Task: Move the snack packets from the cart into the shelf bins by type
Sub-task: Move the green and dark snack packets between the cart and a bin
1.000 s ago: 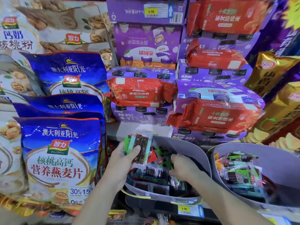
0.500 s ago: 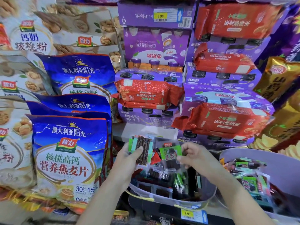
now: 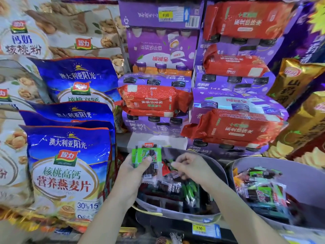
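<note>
The left hand (image 3: 133,173) grips a small stack of clear snack packets with green labels (image 3: 146,155) over the back left corner of one grey plastic shelf bin (image 3: 219,173). A second grey bin (image 3: 299,180) stands to its right. The right hand (image 3: 191,168) hovers just beside the stack with its fingers curled; I cannot tell if it pinches anything. Two yellow price tags (image 3: 199,228) read "9.90". The blue foil bags (image 3: 66,164) show "智力" and "30%".

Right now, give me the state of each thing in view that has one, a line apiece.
left bin, partly filled with packets.
right bin, partly filled with packets.
left hand, grips a stack of snack packets above the left bin.
right hand, fingers curled over the left bin; whether it pinches anything cannot be told.
</note>
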`<action>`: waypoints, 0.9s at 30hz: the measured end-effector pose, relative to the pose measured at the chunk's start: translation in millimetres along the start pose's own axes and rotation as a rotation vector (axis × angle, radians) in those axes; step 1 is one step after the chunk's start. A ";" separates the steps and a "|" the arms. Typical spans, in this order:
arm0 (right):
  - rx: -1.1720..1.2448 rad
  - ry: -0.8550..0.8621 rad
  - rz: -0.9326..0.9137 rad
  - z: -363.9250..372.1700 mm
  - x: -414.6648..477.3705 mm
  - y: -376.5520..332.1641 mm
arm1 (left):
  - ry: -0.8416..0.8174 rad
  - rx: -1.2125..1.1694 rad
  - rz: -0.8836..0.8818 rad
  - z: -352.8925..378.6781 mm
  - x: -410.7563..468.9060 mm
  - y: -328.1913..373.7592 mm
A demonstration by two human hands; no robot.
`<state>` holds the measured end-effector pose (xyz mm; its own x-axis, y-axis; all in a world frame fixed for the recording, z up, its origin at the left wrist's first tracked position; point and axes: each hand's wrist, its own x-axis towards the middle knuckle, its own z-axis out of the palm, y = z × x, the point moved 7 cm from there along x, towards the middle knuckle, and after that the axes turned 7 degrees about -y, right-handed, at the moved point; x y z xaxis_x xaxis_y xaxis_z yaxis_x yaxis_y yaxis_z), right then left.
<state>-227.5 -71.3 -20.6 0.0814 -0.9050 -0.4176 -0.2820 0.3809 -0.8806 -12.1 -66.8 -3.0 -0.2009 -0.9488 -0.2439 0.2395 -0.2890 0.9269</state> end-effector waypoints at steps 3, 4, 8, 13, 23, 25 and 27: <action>-0.678 -0.028 0.207 -3.5 6.5 33.4 | 0.039 -0.039 0.001 -9.8 0.8 -1.3; -0.795 -0.057 0.238 0.3 7.8 41.6 | 0.042 -0.043 0.000 -10.3 0.9 -1.8; -0.903 -0.088 0.200 15.9 15.1 45.0 | 0.053 -0.017 0.005 -7.3 0.5 -2.1; -0.901 -0.090 0.142 24.8 17.0 39.2 | 0.056 0.006 -0.005 -7.5 2.8 -3.4; -0.827 -0.076 0.046 25.3 12.5 34.6 | 0.066 -0.011 -0.004 -9.6 3.3 -3.7; -0.812 -0.080 0.060 22.0 12.5 37.1 | 0.065 -0.004 -0.001 -9.5 2.8 -3.1; -0.812 -0.115 0.130 21.9 13.0 43.9 | 0.061 0.000 0.001 -8.6 2.4 -2.5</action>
<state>-217.9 -62.1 -69.6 0.0855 -0.8214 -0.5639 -0.8947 0.1857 -0.4063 -5.0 -69.5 -8.4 -0.1419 -0.9551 -0.2600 0.2395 -0.2880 0.9272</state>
